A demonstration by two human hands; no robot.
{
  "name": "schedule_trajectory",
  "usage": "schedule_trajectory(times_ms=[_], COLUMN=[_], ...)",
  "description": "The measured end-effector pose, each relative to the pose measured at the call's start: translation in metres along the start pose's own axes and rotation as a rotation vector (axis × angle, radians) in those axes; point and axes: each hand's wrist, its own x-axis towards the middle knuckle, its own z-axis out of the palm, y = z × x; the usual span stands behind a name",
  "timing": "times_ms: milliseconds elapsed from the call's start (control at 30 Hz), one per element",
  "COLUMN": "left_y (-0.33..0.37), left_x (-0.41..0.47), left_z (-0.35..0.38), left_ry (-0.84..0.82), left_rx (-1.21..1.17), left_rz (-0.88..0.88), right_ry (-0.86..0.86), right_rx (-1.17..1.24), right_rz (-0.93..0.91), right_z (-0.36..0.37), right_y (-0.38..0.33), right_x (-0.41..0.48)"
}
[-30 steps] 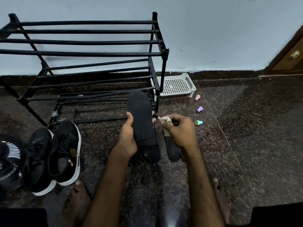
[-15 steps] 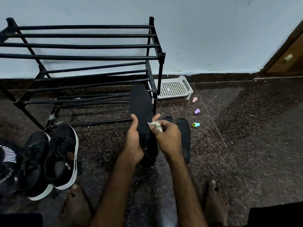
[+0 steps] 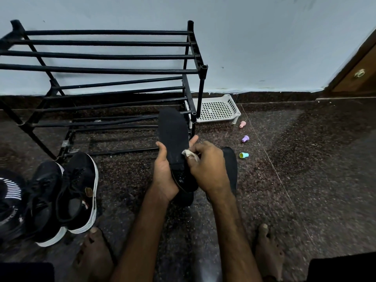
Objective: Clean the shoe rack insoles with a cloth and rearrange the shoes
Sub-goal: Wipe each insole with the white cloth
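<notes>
My left hand (image 3: pixel 162 176) grips a black insole (image 3: pixel 173 133) by its lower half and holds it upright in front of the shoe rack. My right hand (image 3: pixel 207 167) pinches a small whitish cloth (image 3: pixel 189 154) against the insole's right edge. A second black insole (image 3: pixel 231 165) lies flat on the floor just right of my right hand, partly hidden by it. The black metal shoe rack (image 3: pixel 105 70) stands against the wall with nothing on its shelves. A pair of black sneakers with white soles (image 3: pixel 67 192) sits on the floor at the left.
A white perforated plastic tray (image 3: pixel 216 109) lies by the wall right of the rack. Three small plastic caps, pink (image 3: pixel 242 124), purple (image 3: pixel 245 138) and teal-yellow (image 3: pixel 243 155), are scattered on the dark granite floor. Another dark shoe (image 3: pixel 10 202) is at far left. My bare feet rest below.
My right hand with the cloth has moved from the right of the insole onto its edge. The second insole on the floor is more exposed. The view has tilted down slightly.
</notes>
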Motion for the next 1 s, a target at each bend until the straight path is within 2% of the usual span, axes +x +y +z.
schedule_trajectory(times_ms=[33, 167, 333, 367, 467, 500, 533, 600, 667, 700, 767, 833, 967, 1000], left_y=[0.001, 0.005, 0.001, 0.0, 0.001, 0.001, 0.001, -0.001, -0.002, -0.002, -0.001, -0.001, -0.007, -0.007], left_x=[0.0, 0.001, -0.001, -0.003, -0.005, -0.005, -0.004, -0.003, -0.004, -0.004, -0.003, -0.001, 0.005, 0.005], left_z=[0.0, -0.001, 0.002, 0.004, 0.004, 0.003, 0.001, 0.001, 0.005, 0.006, 0.004, -0.001, -0.002, -0.001], left_ry=[0.0, -0.012, -0.058, -0.077, -0.123, -0.112, -0.111, -0.156, -0.19, -0.202, -0.205, -0.177, -0.107, -0.118], left_rx=[0.01, -0.02, -0.01, 0.005, -0.04, -0.053, -0.053, -0.04, -0.022, -0.027, -0.055, -0.083, -0.079, -0.071], left_rz=[-0.005, -0.005, 0.01, -0.001, -0.012, 0.004, 0.025, 0.036, 0.022, 0.01, -0.011, 0.006, 0.01, -0.003], right_ry=[-0.011, -0.258, 0.015, -0.015, -0.292, -0.335, -0.304, -0.111, 0.005, -0.025, -0.195, -0.31, -0.052, -0.041], right_rx=[0.036, 0.181, 0.011, 0.044, 0.17, 0.148, 0.096, 0.002, -0.006, 0.032, 0.103, 0.095, -0.03, -0.019], right_rz=[-0.011, 0.002, 0.017, 0.001, -0.008, -0.012, -0.013, -0.015, -0.054, -0.081, -0.106, -0.075, -0.066, -0.089], right_z=[0.001, -0.006, -0.007, -0.007, -0.011, -0.013, -0.014, -0.014, -0.011, -0.009, -0.008, -0.011, -0.008, -0.007], right_y=[-0.004, -0.004, -0.005, -0.008, -0.013, -0.011, -0.009, -0.007, -0.015, -0.018, -0.02, -0.017, -0.015, -0.019], right_x=[0.0, 0.0, 0.002, 0.002, 0.003, 0.004, 0.005, 0.005, 0.005, 0.005, 0.006, 0.007, 0.008, 0.009])
